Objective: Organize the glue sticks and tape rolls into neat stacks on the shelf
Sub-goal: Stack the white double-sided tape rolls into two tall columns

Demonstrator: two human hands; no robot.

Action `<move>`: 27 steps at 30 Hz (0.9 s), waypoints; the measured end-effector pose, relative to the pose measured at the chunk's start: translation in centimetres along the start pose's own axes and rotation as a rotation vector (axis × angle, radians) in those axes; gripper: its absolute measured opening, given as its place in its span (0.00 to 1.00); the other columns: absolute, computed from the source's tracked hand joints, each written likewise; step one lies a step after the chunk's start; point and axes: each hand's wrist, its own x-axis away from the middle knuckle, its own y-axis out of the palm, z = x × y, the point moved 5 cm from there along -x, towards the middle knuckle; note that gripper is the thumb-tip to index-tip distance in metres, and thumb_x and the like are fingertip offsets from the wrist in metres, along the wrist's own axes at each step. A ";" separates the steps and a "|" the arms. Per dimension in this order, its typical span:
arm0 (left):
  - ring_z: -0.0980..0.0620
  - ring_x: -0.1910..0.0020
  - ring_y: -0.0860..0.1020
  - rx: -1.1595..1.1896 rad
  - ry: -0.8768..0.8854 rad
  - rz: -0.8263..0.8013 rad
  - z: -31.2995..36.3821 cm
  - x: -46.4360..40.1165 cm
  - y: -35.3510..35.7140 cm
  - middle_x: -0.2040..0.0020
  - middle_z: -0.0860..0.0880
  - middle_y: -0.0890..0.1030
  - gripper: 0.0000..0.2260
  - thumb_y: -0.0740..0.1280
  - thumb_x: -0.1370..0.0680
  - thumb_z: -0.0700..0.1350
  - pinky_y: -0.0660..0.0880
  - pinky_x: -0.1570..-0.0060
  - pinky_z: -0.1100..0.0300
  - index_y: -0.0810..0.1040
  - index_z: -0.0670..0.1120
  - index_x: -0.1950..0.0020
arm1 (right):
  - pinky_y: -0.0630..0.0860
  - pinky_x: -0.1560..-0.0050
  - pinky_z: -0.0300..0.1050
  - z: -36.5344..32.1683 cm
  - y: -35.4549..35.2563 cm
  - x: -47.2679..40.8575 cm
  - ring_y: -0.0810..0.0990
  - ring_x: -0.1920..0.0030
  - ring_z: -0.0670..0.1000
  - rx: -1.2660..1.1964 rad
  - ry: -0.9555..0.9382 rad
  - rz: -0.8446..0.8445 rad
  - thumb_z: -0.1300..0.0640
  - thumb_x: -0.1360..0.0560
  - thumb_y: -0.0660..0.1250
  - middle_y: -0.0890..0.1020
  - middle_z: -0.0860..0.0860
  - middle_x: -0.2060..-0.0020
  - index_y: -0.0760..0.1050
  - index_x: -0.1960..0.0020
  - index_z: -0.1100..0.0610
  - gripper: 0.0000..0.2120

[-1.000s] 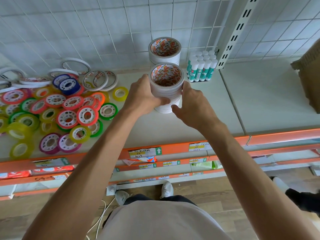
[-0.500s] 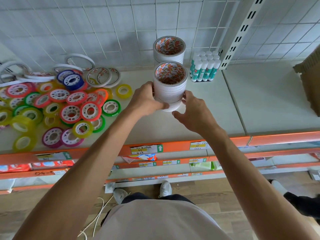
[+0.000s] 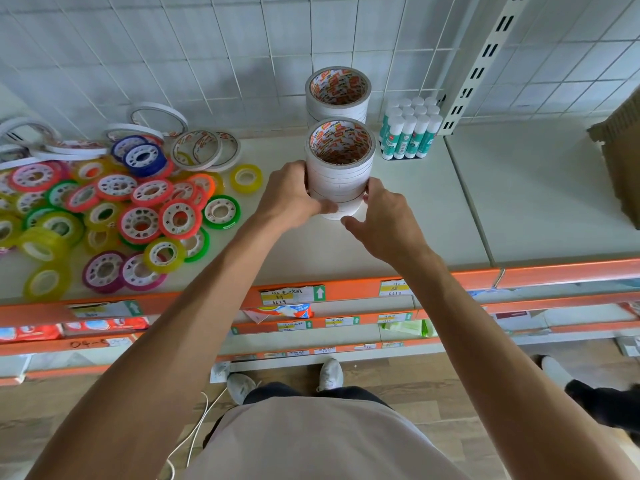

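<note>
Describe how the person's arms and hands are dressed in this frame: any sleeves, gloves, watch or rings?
Both forearms are bare up to the frame edge, with no sleeve showing. The left hand and right hand wear no gloves, and no watch, band or ring is visible. A light beige shirt covers the torso.

A cardboard box point(image 3: 620, 161) sits at right; white cable point(image 3: 194, 434) on wooden floor point(image 3: 450, 386).

On the shelf point(image 3: 415, 216), your near tape stack point(image 3: 341, 174) stands before a second stack point(image 3: 337, 95) at the back wall. Your left hand point(image 3: 291, 197) sits on its left side, your right hand point(image 3: 384, 216) on its right. Glue sticks point(image 3: 410, 131) stand right of both stacks. Loose rolls point(image 3: 114, 202) lie to the left.
</note>
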 end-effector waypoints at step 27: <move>0.49 0.41 0.79 -0.320 0.086 0.207 -14.0 15.9 -16.7 0.38 0.49 0.80 0.23 0.75 0.27 0.51 0.78 0.43 0.49 0.78 0.45 0.34 | 0.76 0.49 0.50 -17.1 9.7 2.7 0.80 0.42 0.56 0.166 -0.507 -0.126 0.47 0.24 0.68 0.80 0.50 0.39 0.74 0.34 0.49 0.20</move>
